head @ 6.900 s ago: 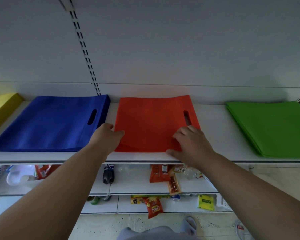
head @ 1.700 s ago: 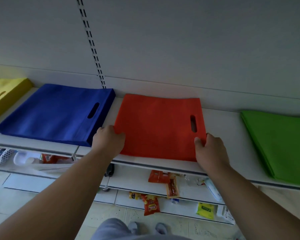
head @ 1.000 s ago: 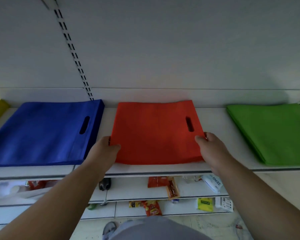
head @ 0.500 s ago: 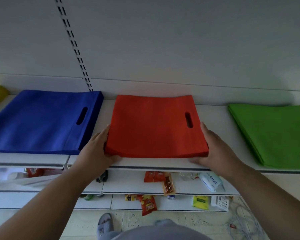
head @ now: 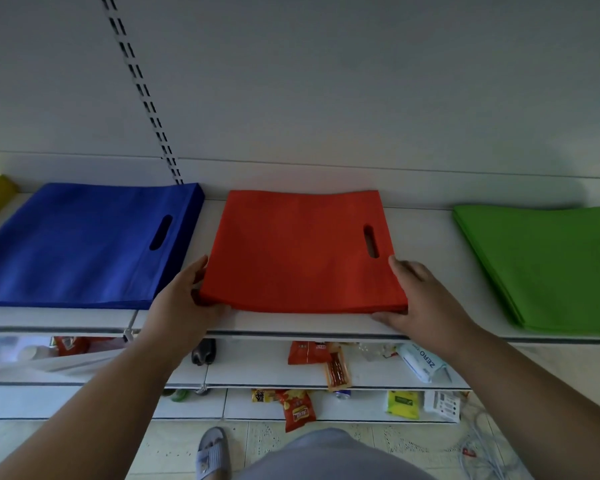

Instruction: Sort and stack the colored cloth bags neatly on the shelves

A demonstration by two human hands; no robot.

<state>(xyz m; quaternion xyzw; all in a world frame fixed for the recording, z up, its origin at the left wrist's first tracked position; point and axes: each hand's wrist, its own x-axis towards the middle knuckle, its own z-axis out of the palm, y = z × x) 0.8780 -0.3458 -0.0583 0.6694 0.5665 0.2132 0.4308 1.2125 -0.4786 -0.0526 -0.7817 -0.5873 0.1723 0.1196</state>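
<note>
Both hands (head: 187, 299) still square red stack (head: 302, 251).

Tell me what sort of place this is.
Probably a small shop or its stockroom. White retail shelving with a slotted wall upright carries stacks of red bags, blue bags and green bags, and snack packets lie on the lower shelves.

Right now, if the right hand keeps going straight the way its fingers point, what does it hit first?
The right hand lies along the red bag stack's right edge, fingers pointing toward the back wall. Ahead lies only bare shelf, so probably the wall first; depth is uncertain.
</note>
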